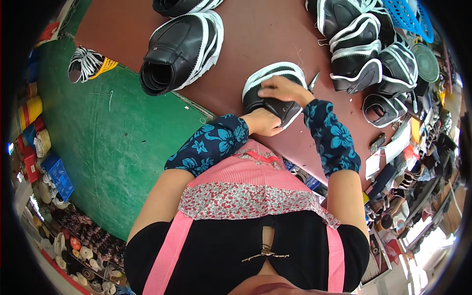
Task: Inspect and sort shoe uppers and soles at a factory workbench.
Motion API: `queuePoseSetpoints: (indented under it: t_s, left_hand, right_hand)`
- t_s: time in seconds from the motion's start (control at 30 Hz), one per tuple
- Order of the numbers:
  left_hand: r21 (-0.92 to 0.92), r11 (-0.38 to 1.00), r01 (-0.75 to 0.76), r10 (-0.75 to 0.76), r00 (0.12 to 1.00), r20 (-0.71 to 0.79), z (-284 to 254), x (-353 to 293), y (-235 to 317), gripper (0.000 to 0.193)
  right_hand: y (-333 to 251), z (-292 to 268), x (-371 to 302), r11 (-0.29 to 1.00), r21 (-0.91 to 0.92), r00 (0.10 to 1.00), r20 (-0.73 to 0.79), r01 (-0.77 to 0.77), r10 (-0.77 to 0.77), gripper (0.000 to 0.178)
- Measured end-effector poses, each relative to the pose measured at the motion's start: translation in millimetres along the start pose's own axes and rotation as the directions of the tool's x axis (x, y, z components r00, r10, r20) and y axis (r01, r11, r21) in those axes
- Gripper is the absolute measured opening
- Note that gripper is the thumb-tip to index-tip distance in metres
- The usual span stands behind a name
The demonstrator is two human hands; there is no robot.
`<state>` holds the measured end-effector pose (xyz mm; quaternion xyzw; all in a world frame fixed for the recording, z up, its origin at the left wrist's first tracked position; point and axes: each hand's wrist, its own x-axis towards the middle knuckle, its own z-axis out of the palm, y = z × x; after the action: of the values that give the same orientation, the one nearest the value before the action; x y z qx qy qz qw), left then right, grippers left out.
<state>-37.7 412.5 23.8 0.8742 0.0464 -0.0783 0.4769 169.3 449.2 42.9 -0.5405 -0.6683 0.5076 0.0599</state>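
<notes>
A black shoe upper [251,101] with white edging lies on the red-brown tabletop in front of me. My left hand [264,122] is closed on its near end, with some fingers hidden against the black material. Across its top rests my right hand [284,89], fingers bent down onto the upper and slightly blurred. Just beyond the right wrist a pointed metal blade [313,81] sticks out, perhaps of small snips. Its lower part is hidden, and I cannot tell whether the hand holds it.
A stack of black uppers [183,51] stands at the far left of the red-brown table [255,29]. More uppers [356,54] are heaped on the right, near a blue basket [408,17]. White laces [86,64] and a yellow basket [104,68] are on the green surface [98,142].
</notes>
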Motion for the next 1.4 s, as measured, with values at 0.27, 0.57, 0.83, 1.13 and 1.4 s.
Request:
queuePoseSetpoints:
  t_s: [0.27,0.57,0.83,1.13,1.4]
  left_hand:
    - [-0.014,1.0,0.023,-0.023,0.999,-0.027,1,6,1,0.053]
    - [-0.015,0.998,0.06,-0.059,0.998,0.004,-2,6,6,0.047]
    - [-0.011,0.997,0.079,-0.079,0.997,0.009,-17,4,11,0.048]
    - [0.006,0.999,0.053,-0.052,0.997,-0.054,-4,9,7,0.054]
    - [-0.017,0.999,0.052,-0.053,0.997,-0.049,-5,8,2,0.052]
  right_hand:
    - [-2,10,50,0.993,-0.119,0.987,-0.163,-0.027,0.007,0.043]
    - [2,27,40,0.987,-0.158,0.966,-0.255,0.001,-0.042,0.04]
    - [6,37,43,0.966,-0.259,0.918,-0.385,-0.008,-0.095,0.037]
    - [1,-9,23,0.81,-0.487,0.942,-0.237,-0.328,0.24,0.038]
    - [1,12,-1,0.917,-0.269,0.868,-0.476,-0.294,0.138,0.04]
